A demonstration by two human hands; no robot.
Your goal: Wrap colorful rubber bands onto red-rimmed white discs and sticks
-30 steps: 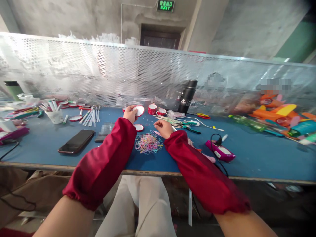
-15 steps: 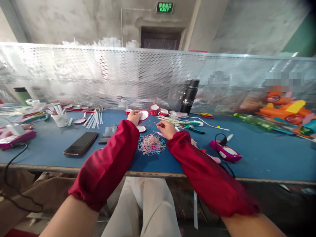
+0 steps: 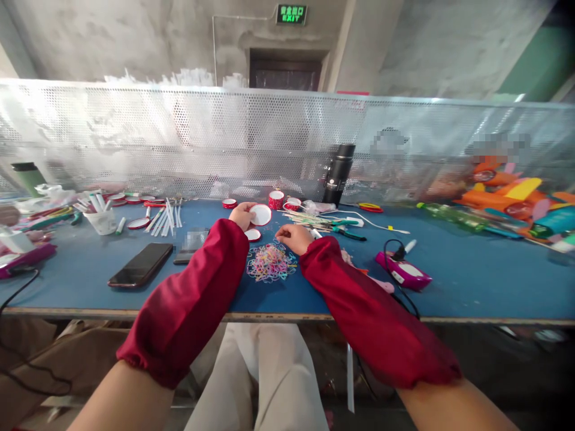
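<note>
My left hand (image 3: 243,216) grips a round lid with a white inside and a red rim (image 3: 261,215), tilted up off the table. Below it, another red-rimmed white lid (image 3: 253,236) lies on the table. My right hand (image 3: 296,240) has its fingers pinched together at the upper right edge of a heap of small coloured rubber bands (image 3: 271,263). Whether anything is between those fingertips is too small to tell. Behind the hands stand a red patterned round tin (image 3: 276,200) and a second red one (image 3: 293,204); a shallow red round piece (image 3: 229,203) is left of them.
A black phone (image 3: 141,265) and a cup of markers (image 3: 102,221) are at left. Right of my hands lie pliers (image 3: 350,232), a black flask (image 3: 339,175) stands behind, and a purple power strip (image 3: 403,271) trails a cable. A perforated metal screen (image 3: 179,143) bounds the back.
My left hand has turned the lid so its white inside faces me more. My right hand has shifted slightly left and down towards the rubber bands. The whole view has shifted a little.
</note>
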